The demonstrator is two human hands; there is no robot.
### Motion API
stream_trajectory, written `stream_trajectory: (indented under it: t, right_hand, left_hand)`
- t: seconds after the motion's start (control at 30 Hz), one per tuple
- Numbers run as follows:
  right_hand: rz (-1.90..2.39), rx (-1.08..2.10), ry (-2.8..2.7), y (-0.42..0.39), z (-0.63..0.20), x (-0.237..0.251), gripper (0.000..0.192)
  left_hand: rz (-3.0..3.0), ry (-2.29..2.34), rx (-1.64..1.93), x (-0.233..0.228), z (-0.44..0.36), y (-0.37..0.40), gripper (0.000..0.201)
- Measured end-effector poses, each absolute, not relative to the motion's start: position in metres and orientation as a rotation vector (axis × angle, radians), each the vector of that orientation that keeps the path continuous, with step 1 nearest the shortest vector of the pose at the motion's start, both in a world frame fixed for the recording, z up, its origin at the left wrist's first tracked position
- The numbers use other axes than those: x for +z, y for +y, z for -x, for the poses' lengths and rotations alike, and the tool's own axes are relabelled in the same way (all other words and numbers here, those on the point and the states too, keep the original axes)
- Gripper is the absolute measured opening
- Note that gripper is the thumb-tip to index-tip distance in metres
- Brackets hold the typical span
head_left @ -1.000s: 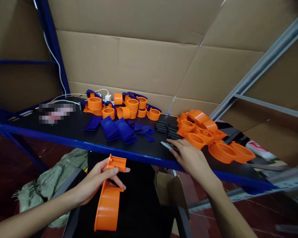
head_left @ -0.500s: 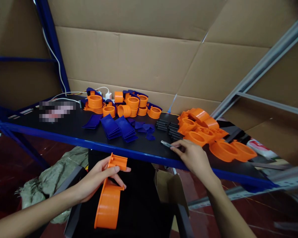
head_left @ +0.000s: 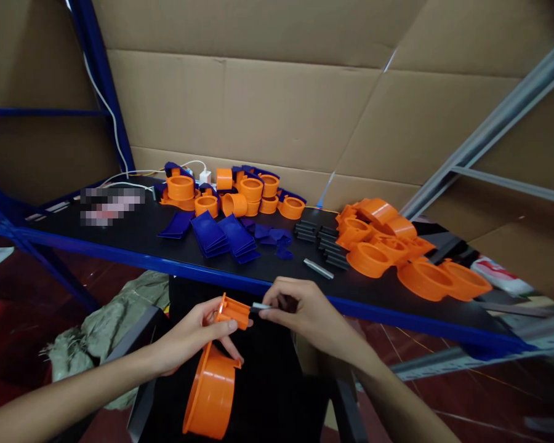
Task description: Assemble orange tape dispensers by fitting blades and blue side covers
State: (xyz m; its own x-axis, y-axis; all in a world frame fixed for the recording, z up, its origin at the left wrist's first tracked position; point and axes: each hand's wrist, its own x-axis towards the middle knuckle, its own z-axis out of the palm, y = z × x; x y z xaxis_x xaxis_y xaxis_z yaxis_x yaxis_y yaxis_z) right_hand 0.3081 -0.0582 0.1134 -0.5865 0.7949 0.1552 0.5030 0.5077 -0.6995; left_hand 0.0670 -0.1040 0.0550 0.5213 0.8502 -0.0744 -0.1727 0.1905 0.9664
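Your hands meet below the front edge of the shelf [head_left: 120, 231]. Your left hand [head_left: 198, 335] is curled round an orange housing [head_left: 212, 384], thumb and fingers clamped on its boxy top end, with the round cup part hanging down and tilted toward you. Your right hand [head_left: 305, 314] is closed in a pinch on a small grey clip [head_left: 260, 306], whose tip sits right at the open side of the housing's top end; whether it touches the plastic cannot be told.

Cardboard [head_left: 281, 111] lines the wall behind the shelf. On the shelf, going by size: a big heap of orange housings [head_left: 397, 252] fills the right part, from the back edge nearly to the front edge. A smaller cluster of orange cups [head_left: 240, 194] sits along the back edge near the middle. Just in front of it lie fanned blue plates [head_left: 221, 237], with loose blue scraps [head_left: 274, 237] beside them. Between the scraps and the heap stand stacks of black pieces [head_left: 321, 237]. A second grey clip [head_left: 318, 268] lies alone near the front edge, just ahead of those stacks. A white cable [head_left: 120, 175] runs along the back left corner.
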Motion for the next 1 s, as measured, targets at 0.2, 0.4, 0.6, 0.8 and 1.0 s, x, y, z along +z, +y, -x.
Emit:
stream_trajectory:
  t: [0.2, 0.4, 0.6, 0.8, 1.0]
  right_hand:
    - [1.134, 0.862, -2.308, -0.057, -0.282, 0.100, 0.008]
    - [1.032, 0.934, -2.324, -0.060, -0.279, 0.108, 0.011]
    - [1.070, 0.891, -2.320, -0.055, -0.289, 0.115, 0.012]
    - [1.095, 0.943, -2.330, -0.054, -0.284, 0.105, 0.015]
    - [1.034, 0.866, -2.398, -0.056, -0.266, 0.099, 0.014]
  left_hand:
    - [-1.172, 0.785, 0.792, 0.052, -0.069, -0.105, 0.039]
    - [-1.184, 0.749, 0.796, 0.053, -0.070, -0.105, 0.038]
    - [-1.180, 0.750, 0.810, 0.057, -0.067, -0.105, 0.037]
    - [-1.160, 0.749, 0.759, 0.051, -0.068, -0.104, 0.041]
    - [-1.123, 0.697, 0.686, 0.048, -0.069, -0.105, 0.040]
